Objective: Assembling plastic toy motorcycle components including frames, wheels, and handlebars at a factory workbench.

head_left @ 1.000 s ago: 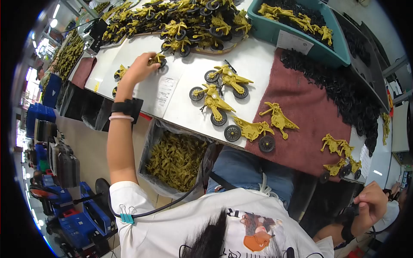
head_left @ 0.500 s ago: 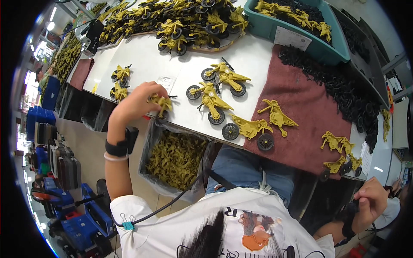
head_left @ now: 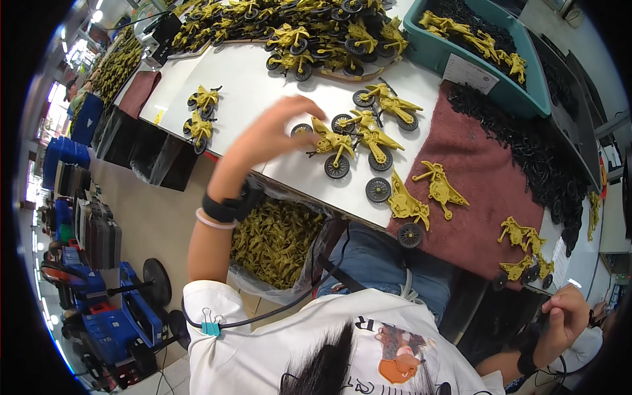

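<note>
My left hand (head_left: 283,135) hovers over the white table, somewhat blurred, thumb and forefinger apart around the near end of a yellow toy motorcycle (head_left: 334,146) with black wheels. That toy stays sharp and lies on the tabletop; whether a fingertip touches it I cannot tell. Just right of it lie two more toy motorcycles, one nearer (head_left: 372,137) and one farther (head_left: 395,108), all crowded together. Another toy motorcycle (head_left: 407,203) rests across the edge of the red-brown cloth. My right hand (head_left: 567,317) is beside the table's right end, fingers curled closed; any contents are hidden.
A yellow part without wheels (head_left: 440,187) and several others (head_left: 520,234) lie on the cloth (head_left: 480,148). Black parts (head_left: 520,148) line its far edge. A teal bin (head_left: 474,72) and heaped motorcycles (head_left: 309,33) stand behind. Below the table sits a lined bin of yellow pieces (head_left: 276,240).
The motorcycle that was under my left hand now lies farther right, against the other two, which have shifted right too. The one at the cloth's edge has turned. My right hand stays put.
</note>
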{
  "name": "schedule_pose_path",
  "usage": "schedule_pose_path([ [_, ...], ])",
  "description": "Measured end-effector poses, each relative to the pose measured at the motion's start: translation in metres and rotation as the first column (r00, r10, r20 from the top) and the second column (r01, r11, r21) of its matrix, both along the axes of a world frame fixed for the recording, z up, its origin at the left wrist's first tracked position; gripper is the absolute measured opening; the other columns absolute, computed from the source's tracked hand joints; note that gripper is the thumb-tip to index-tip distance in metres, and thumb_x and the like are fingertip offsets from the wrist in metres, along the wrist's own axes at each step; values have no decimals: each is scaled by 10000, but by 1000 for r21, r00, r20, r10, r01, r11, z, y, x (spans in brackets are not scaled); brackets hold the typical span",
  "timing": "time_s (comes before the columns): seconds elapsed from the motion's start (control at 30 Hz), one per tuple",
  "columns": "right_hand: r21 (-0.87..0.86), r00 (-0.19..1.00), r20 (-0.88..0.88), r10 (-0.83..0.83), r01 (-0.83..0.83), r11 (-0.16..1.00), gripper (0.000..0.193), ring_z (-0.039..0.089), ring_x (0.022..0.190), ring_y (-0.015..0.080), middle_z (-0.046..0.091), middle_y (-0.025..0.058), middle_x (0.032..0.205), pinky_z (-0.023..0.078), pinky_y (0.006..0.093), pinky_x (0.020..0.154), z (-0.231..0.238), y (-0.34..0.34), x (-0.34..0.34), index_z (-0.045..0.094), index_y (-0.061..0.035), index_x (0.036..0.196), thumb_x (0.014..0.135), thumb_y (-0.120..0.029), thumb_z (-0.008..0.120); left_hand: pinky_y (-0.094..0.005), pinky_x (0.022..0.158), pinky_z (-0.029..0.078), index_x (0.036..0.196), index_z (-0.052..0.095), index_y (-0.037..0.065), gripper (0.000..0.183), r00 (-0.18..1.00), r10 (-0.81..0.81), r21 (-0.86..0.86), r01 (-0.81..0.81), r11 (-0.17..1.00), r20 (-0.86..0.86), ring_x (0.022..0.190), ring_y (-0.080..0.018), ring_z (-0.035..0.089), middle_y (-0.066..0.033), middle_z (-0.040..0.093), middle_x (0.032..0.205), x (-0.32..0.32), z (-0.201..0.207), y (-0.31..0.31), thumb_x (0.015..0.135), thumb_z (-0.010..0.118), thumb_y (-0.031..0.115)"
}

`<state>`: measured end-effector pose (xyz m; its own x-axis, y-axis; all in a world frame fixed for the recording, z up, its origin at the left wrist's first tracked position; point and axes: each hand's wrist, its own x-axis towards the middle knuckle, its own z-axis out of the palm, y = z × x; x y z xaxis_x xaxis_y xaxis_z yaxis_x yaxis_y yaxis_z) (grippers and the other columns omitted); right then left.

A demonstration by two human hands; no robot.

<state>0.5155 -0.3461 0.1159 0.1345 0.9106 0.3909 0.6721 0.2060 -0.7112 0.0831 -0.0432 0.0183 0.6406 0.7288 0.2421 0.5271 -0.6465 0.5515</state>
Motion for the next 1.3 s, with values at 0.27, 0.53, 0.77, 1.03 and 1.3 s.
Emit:
schedule_pose_path([
  [0.27, 3, 999, -41, 7, -7, 1000, 201, 467, 657, 143, 511, 66, 738, 349, 250, 605, -2, -3, 9, 557, 5, 895, 901, -185, 623, -359, 901, 463, 1200, 605, 64, 411, 634, 691, -191, -769, 610, -348, 1010, -295, 598, -194, 628, 1099, -186, -3, 99, 801, 632, 160],
  [0.53, -10, 1000, -5, 20, -20, 1000, 202, 471, 656, 147, 506, 68, 737, 356, 252, 600, 2, 1, 4, 556, 15, 894, 904, -177, 618, -335, 930, 464, 1159, 609, 81, 390, 811, 395, -124, -487, 865, -431, 1045, -279, 545, -145, 494, 1166, -106, 5, 78, 783, 690, 144],
  [0.77, -24, 995, 4, 96, -96, 995, 205, 469, 665, 150, 507, 67, 745, 356, 253, 610, -2, 6, 9, 558, 10, 889, 902, -185, 619, -330, 928, 452, 1168, 597, 82, 375, 874, 266, -187, -365, 912, -408, 1056, -265, 547, -141, 515, 1158, -23, 9, 52, 853, 689, 265],
  [1.03, -12, 999, -36, 24, -24, 1000, 205, 470, 644, 155, 519, 67, 704, 348, 262, 612, -6, 7, 4, 579, -1, 875, 887, -199, 630, -344, 894, 467, 1173, 591, 65, 385, 876, 311, -129, -379, 916, -369, 1061, -263, 559, -124, 525, 1189, 16, 1, 32, 881, 670, 304],
  [1.3, -13, 1000, -27, 10, -10, 1000, 188, 438, 688, 150, 490, 55, 726, 338, 258, 638, -7, -4, 18, 570, -4, 903, 912, -190, 600, -375, 908, 472, 1192, 600, 58, 403, 706, 694, 321, -630, 707, -142, 1039, -295, 620, -178, 658, 1112, -190, 4, 50, 895, 622, 329],
])
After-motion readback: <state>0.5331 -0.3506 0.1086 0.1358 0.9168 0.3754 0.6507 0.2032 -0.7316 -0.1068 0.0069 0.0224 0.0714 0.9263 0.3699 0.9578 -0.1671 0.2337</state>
